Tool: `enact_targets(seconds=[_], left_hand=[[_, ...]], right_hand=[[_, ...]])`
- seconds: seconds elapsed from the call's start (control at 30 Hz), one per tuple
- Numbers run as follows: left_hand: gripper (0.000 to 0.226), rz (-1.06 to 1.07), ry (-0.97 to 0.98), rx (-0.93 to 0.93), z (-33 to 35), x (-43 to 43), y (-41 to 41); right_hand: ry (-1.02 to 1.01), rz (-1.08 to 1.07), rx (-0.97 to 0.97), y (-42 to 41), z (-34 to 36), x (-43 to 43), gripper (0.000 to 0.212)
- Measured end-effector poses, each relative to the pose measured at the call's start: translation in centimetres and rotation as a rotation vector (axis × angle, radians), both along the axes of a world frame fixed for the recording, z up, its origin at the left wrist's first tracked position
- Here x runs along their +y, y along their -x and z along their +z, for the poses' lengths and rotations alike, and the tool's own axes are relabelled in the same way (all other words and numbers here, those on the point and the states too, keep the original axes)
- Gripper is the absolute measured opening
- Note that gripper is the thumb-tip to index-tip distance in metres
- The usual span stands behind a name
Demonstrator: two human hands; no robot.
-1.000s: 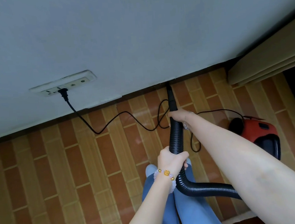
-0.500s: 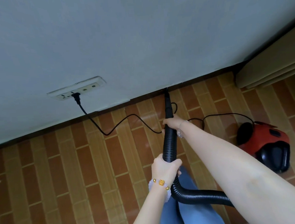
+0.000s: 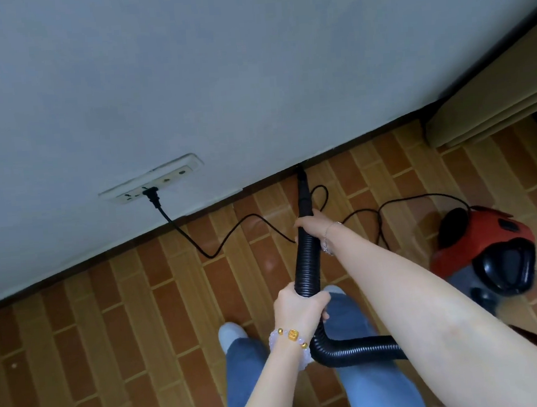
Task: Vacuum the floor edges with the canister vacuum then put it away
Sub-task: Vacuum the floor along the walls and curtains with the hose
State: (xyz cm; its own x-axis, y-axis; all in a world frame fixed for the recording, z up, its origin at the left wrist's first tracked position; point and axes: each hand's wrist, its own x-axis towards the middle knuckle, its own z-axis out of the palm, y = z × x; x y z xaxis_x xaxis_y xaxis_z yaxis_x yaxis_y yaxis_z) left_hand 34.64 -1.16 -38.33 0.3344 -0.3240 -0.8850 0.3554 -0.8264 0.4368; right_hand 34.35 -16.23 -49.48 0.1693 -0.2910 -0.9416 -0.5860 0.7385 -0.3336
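Noting a grey wall (image 3: 185, 65) meeting the brick-pattern floor (image 3: 111, 344) at a dark skirting line, the seam where edge dust would gather. Red canister vacuum (image 3: 486, 250) parked on floor to the right, near the feet but apart from them, probably so the hose reaches without dragging the body along. Black ribbed hose (image 3: 307, 264) bending up from low right between both hands; join to canister hidden behind right forearm. Power cord (image 3: 231, 235) lying slack in loops across floor, crossing just behind the working end, a likely snag if swept sideways. Left hand (image 3: 298, 307) wrapped tight round hose low down, seemingly steadying and feeding it. Right hand (image 3: 310, 222) clasped round the joint of hose and nozzle, far forward, for aim. Narrow crevice nozzle (image 3: 303, 194) angled down, tip pressed into the skirting line. Wall socket (image 3: 153, 180) low on wall, plug (image 3: 151, 193) seated, so power judged on. Edge pass in hand; putting away not yet begun.
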Motion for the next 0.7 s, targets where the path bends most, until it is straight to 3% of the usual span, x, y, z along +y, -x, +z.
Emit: enact_targets(seconds=[0.13,0.33,0.57,0.7], left_hand=[[0.009,-0.092,0.001,-0.046,-0.1,1.5,-3.0],[0.009,-0.215,0.004,-0.084,0.4,3.3,-7.3],[0.009,-0.222,0.003,-0.069,1.0,4.4,-9.9],[0.007,-0.230,0.011,-0.069,1.3,5.5,-11.0]], right_hand=[[0.007,-0.014,0.009,-2.3,0.1,1.7,0.064],[0.022,-0.096,0.024,-5.3,0.9,3.5,0.025],[0.028,-0.045,0.028,-7.8,0.8,4.7,0.045],[-0.003,-0.048,0.027,-8.8,1.0,5.8,0.029]])
